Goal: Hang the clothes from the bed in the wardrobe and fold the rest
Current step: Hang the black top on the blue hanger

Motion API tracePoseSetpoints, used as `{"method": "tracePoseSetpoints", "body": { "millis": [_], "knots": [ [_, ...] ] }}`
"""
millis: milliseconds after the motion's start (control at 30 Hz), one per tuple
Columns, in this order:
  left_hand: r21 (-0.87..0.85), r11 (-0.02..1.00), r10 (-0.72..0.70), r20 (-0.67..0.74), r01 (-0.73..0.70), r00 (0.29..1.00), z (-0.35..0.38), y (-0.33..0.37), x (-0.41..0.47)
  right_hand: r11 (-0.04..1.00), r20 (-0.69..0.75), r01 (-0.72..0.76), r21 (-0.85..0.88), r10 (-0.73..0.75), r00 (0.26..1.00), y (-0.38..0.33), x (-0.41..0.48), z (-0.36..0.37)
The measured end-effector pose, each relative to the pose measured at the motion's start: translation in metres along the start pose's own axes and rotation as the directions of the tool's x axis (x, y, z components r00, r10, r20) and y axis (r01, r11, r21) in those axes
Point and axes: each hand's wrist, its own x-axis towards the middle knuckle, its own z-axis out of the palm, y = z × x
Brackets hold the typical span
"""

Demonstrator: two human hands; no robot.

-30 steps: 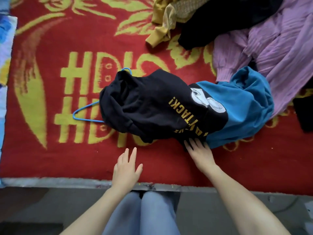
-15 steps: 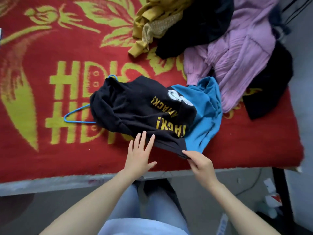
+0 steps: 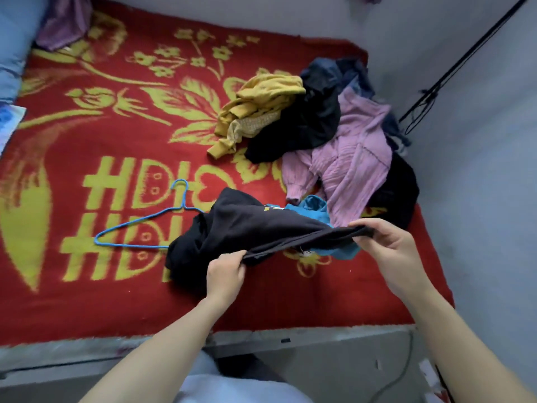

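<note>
Okay, head view: both hands are on the black-and-blue shirt (image 3: 247, 225), which sits at the near middle of the red blanket (image 3: 116, 301) on the bed. Left hand (image 3: 225, 270) has its fingers curled round one end of the black hem, right hand (image 3: 389, 245) pinches the other end between thumb and fingers, and the hem is pulled into a band between them, lifted off the blanket. The rest of the shirt lies bunched on the bed. Blue wire hanger (image 3: 139, 228) lies flat just left of the shirt, one end hidden under the black fabric. Behind the shirt is a loose pile: yellow garment (image 3: 261, 103), black garment (image 3: 308, 126), pink garment (image 3: 354, 161) — the pink one touches the shirt's blue part.
</note>
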Motion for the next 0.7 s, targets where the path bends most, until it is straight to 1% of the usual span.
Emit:
{"method": "tracePoseSetpoints", "body": {
  "millis": [33, 100, 167, 233, 300, 400, 500, 567, 600, 633, 667, 700],
  "knots": [
    [-0.020, 1.000, 0.006, -0.004, -0.006, 1.000, -0.004, 0.002, 0.001, 1.000, -0.015, 0.023, 0.012, -0.023, 1.000, -0.005, 0.004, -0.002],
    [-0.155, 0.988, -0.002, -0.017, 0.000, 1.000, -0.019, 0.005, 0.005, 0.998, -0.070, 0.052, 0.022, -0.050, 0.996, -0.011, 0.018, -0.010],
    [-0.374, 0.927, -0.054, -0.086, 0.018, 0.995, -0.044, 0.009, 0.008, 0.995, -0.144, 0.058, 0.078, -0.046, 0.988, -0.018, 0.034, -0.015],
    [-0.514, 0.858, -0.088, -0.143, 0.003, 0.986, -0.076, 0.017, 0.016, 0.989, -0.189, 0.047, 0.140, -0.020, 0.982, -0.024, 0.051, -0.019],
    [-0.563, 0.826, -0.086, -0.198, -0.041, 0.976, -0.110, 0.027, 0.026, 0.983, -0.211, 0.044, 0.180, -0.005, 0.978, -0.032, 0.067, -0.020],
    [-0.568, 0.814, -0.028, -0.242, -0.118, 0.970, -0.156, 0.042, 0.034, 0.973, -0.209, 0.081, 0.215, -0.036, 0.977, -0.050, 0.089, -0.019],
    [-0.484, 0.835, 0.093, -0.346, -0.262, 0.934, -0.190, 0.049, 0.035, 0.964, -0.188, 0.128, 0.232, -0.085, 0.978, -0.070, 0.108, -0.019],
    [-0.353, 0.860, 0.198, -0.435, -0.369, 0.879, -0.212, 0.053, 0.034, 0.949, -0.181, 0.163, 0.271, -0.116, 0.977, -0.084, 0.119, -0.017],
    [-0.266, 0.875, 0.261, -0.443, -0.403, 0.858, -0.222, 0.054, 0.033, 0.941, -0.177, 0.173, 0.291, -0.124, 0.976, -0.089, 0.124, -0.015],
    [-0.141, 0.893, 0.336, -0.423, -0.428, 0.841, -0.233, 0.057, 0.030, 0.933, -0.170, 0.183, 0.309, -0.135, 0.976, -0.094, 0.129, -0.012],
    [0.027, 0.889, 0.430, -0.396, -0.458, 0.812, -0.242, 0.059, 0.027, 0.927, -0.162, 0.191, 0.323, -0.145, 0.976, -0.098, 0.133, -0.010],
    [0.216, 0.847, 0.531, -0.374, -0.485, 0.761, -0.248, 0.059, 0.024, 0.922, -0.147, 0.194, 0.335, -0.153, 0.977, -0.100, 0.136, -0.007]
  ]
}}
